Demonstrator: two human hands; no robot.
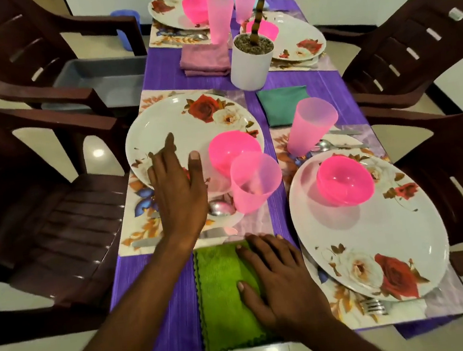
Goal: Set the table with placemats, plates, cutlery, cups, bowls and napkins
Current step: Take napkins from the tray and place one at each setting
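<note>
Four place settings on the table (pixel 155 77), each with a bowl on its plate. Near-left plate (pixel 179 129) sits on a placemat (pixel 139 211), cup (pixel 254 182) right of it, napkin (pixel 224 300) in front. Potted plant (pixel 252 60) stands mid-table, chairs either side.

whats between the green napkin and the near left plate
In the head view, between the green napkin and the near left plate lie a floral placemat, a knife and a spoon.

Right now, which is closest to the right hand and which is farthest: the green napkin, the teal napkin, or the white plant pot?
1. Green napkin: under the right hand, at the near table edge.
2. Teal napkin: farther up, mid-table, behind a pink cup.
3. White plant pot: farthest, beyond the teal napkin at the table's centre.
</note>
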